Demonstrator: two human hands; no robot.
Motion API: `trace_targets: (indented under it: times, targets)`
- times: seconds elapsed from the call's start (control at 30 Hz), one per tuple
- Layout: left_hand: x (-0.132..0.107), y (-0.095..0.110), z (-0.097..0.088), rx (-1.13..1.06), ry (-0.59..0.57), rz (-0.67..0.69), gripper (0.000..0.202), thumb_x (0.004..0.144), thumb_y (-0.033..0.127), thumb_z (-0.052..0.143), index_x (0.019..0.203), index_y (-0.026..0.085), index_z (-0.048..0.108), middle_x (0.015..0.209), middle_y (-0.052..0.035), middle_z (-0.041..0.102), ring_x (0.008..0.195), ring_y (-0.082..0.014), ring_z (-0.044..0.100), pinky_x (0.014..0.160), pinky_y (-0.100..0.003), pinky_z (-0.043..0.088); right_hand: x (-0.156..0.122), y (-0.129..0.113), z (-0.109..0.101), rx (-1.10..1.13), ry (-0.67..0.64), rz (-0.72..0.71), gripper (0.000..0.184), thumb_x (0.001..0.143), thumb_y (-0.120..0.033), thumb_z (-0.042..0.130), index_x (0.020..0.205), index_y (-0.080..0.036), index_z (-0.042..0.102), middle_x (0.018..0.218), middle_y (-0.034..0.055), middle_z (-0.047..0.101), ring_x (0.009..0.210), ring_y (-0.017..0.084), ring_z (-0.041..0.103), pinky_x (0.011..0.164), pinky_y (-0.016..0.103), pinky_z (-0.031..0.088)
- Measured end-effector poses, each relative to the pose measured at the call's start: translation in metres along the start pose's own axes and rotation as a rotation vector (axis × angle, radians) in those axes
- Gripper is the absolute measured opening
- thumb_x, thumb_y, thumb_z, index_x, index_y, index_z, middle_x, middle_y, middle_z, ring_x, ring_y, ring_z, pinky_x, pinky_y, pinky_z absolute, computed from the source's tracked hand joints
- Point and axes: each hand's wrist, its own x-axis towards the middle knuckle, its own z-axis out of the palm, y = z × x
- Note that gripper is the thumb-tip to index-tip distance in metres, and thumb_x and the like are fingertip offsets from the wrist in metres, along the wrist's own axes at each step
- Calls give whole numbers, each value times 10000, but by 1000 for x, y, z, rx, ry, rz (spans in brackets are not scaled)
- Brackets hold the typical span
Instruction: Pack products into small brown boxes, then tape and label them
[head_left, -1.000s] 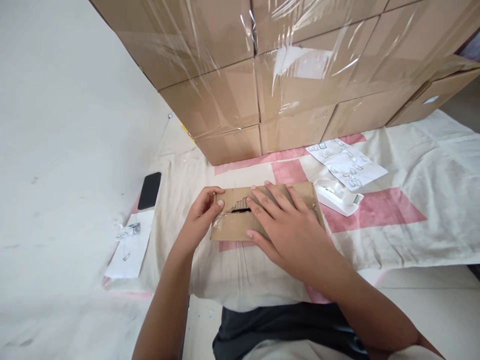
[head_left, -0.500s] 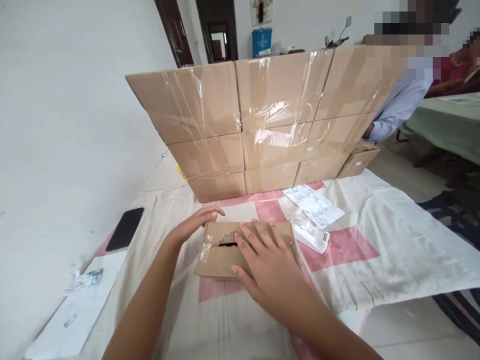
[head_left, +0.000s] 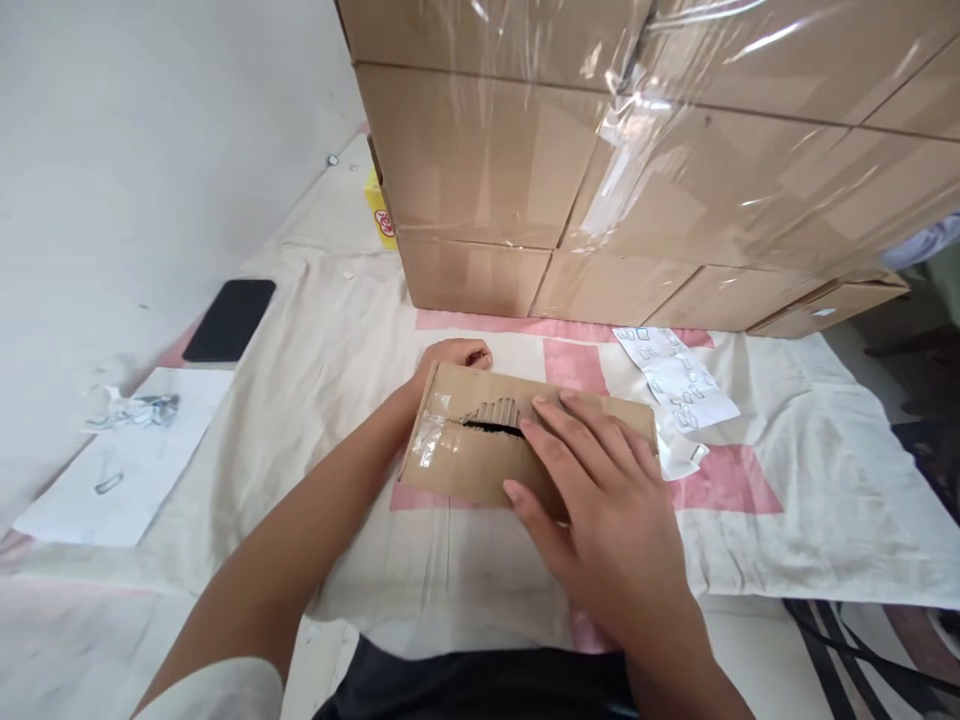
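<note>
A small cardboard box point(head_left: 465, 475) with clear tape on its left end lies in front of me on the cloth. Its top has a torn slit showing corrugated inner layers. My right hand point(head_left: 607, 490) rests flat across the box's right part, fingers stretched out. Behind the box's far left corner, my left hand point(head_left: 454, 355) is curled into a loose fist; the box hides part of it, and nothing shows in its fingers. A white tape dispenser point(head_left: 684, 458) sticks out past the box's right end, mostly hidden.
A large wall of taped cardboard boxes point(head_left: 480, 160) stands at the back. A paper with drawn shapes point(head_left: 679, 380) lies right of centre. On the left are a black phone point(head_left: 229, 320) and a white sheet point(head_left: 161, 450) with small clear pieces. A yellow packet point(head_left: 380, 210) sits behind.
My view has tilted down and come nearer the table. The box now sits turned and seems tipped. My left fingers, stretched out before, have curled in; my right hand stays on the box.
</note>
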Motion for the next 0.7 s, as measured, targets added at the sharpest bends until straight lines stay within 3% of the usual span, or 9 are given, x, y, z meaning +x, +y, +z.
trace_targets:
  times: [0.13,0.2,0.27,0.33,0.43,0.5,0.53,0.6,0.7]
  targets:
    - [1,0,2,98,11,41,227,897,355,524,845,211,693,822,3,692,741,-163,562,663,-296,342,-15,3,-30,184,-98,-97,331,996,-349,599,1291,-211,655,1430,87,642,1404,340,518,1170,568,407]
    - [3,-3,4,135,10,57,228,900,354,526,858,211,698,859,-6,702,765,-169,570,671,-298,342,-21,16,-51,256,-99,-88,320,1003,-332,587,1309,-263,647,1381,71,675,1346,318,580,1149,547,452]
    - [4,-6,5,150,4,72,225,904,350,524,864,211,697,869,-8,702,785,-171,578,677,-298,342,-17,45,-67,248,-41,44,303,1025,-324,552,1308,-308,658,1341,59,697,1264,292,643,1079,502,517]
    - [4,-7,6,159,2,82,225,908,347,522,866,208,694,869,-12,698,797,-173,581,682,-298,343,-5,94,-68,159,12,245,297,1044,-326,525,1295,-287,680,1322,70,703,1211,269,675,1012,442,541]
    - [5,-7,5,169,7,70,230,911,358,530,884,204,699,865,-16,697,773,-167,570,685,-296,348,18,190,-38,-52,38,300,518,1051,-474,408,1356,-155,679,1329,122,698,1287,349,616,1025,472,465]
    - [6,-7,4,180,8,67,245,916,380,535,901,204,705,863,-17,699,753,-163,562,683,-292,353,26,246,-3,-122,-43,296,586,1031,-503,422,1469,-149,587,1543,200,507,1424,474,440,1033,608,414]
    - [6,-7,4,187,5,67,258,920,395,533,906,205,707,861,-18,700,743,-162,559,680,-291,355,27,267,16,-140,-83,316,610,1013,-524,446,1473,-147,582,1554,231,479,1438,524,386,1004,688,394]
    - [6,-8,4,203,5,68,288,928,425,523,904,206,709,854,-20,702,723,-161,553,674,-291,362,21,290,47,-129,-176,345,628,1035,-506,353,1468,-116,584,1559,245,466,1424,539,398,1004,701,380]
    - [4,-12,5,230,23,89,311,940,447,512,907,208,708,863,-20,708,704,-156,549,669,-288,379,9,289,68,-90,-217,378,540,1049,-435,364,1481,-184,568,1589,187,458,1427,483,437,1072,693,382]
